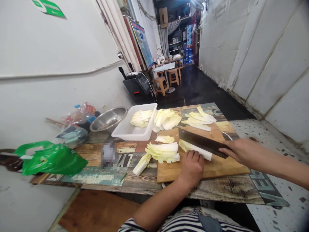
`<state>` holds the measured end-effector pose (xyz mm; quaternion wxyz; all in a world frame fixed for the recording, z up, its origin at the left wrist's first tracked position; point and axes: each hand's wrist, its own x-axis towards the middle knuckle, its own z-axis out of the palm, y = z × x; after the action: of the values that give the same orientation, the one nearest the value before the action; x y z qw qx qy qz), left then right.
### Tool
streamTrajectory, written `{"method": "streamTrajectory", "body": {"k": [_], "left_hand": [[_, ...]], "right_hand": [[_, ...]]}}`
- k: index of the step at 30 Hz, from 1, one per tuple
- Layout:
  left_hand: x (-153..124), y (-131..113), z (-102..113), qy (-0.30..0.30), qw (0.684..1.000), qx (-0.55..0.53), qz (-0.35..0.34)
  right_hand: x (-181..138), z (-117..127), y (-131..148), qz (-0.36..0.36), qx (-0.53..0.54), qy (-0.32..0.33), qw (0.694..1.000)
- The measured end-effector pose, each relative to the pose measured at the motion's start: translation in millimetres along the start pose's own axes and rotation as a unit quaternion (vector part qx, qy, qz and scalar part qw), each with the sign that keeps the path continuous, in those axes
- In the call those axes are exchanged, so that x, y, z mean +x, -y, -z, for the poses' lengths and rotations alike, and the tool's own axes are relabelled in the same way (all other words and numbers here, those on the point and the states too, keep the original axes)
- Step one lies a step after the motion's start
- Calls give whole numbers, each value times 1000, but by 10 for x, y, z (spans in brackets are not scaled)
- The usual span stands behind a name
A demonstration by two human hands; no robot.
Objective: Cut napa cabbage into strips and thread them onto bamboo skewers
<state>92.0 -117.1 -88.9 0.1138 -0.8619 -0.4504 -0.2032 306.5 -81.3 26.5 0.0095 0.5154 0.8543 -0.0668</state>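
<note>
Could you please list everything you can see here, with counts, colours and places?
table: one, patterned wood, under everything
board: one, wooden, on table
tray: one, white, behind board, holds cabbage
bowl: one, steel, left of tray
bag: one, green, table's left end
stools: a few, wooden, down the passage
cabbage: several piles, pale green, on board, in tray, beyond board
leaf: one, pale green, on board under cleaver
cleaver: one, dark, over leaf
left hand: curled on leaf
right hand: grips cleaver

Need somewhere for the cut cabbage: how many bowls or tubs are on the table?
2. A metal bowl sits toward the far left of the table; a white tub stands just right of it, holding cabbage leaves. The bags at left may hide more.
</note>
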Motion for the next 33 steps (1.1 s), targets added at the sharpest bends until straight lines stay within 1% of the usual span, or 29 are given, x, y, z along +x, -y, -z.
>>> {"method": "streamTrajectory", "body": {"k": [2,5,7,12,15,19,21,23,25,26,28,30,32,33], "left_hand": [[-8,2,2,-9,1000,-3,1],[-25,4,-1,-27,1000,-7,2],[-30,5,-5,-29,1000,-11,0],[-13,3,-21,-10,1000,-13,-1],[4,4,-25,3,1000,-15,-2],[1,5,-23,20,1000,-11,-4],[-11,-2,-20,22,1000,-7,-4],[-16,-12,6,11,1000,-3,-2],[4,-11,96,-30,999,2,-13],[24,0,179,-69,997,2,-23],[72,57,420,-170,984,-7,-47],[106,172,713,-272,961,-16,-58],[95,342,955,-325,944,3,-57],[68,437,1029,-317,947,18,-48]], "right_hand": [[21,4,36,7,-4,11,1000],[42,-66,28,15,-14,-1,1000],[49,-115,-3,24,-17,-1,1000],[75,-100,-31,35,-14,5,999],[127,-69,21,34,-20,6,999],[196,-123,105,38,-17,5,999],[205,-156,89,35,-19,3,999],[216,-146,11,28,-22,0,999],[266,-82,-115,20,-24,-13,999],[316,-36,-187,15,-25,-23,999],[469,58,-332,-2,-29,-47,998],[659,122,-466,-30,-35,-72,996],[815,140,-578,-56,-38,-95,993],[856,132,-622,-64,-36,-105,992]]}}
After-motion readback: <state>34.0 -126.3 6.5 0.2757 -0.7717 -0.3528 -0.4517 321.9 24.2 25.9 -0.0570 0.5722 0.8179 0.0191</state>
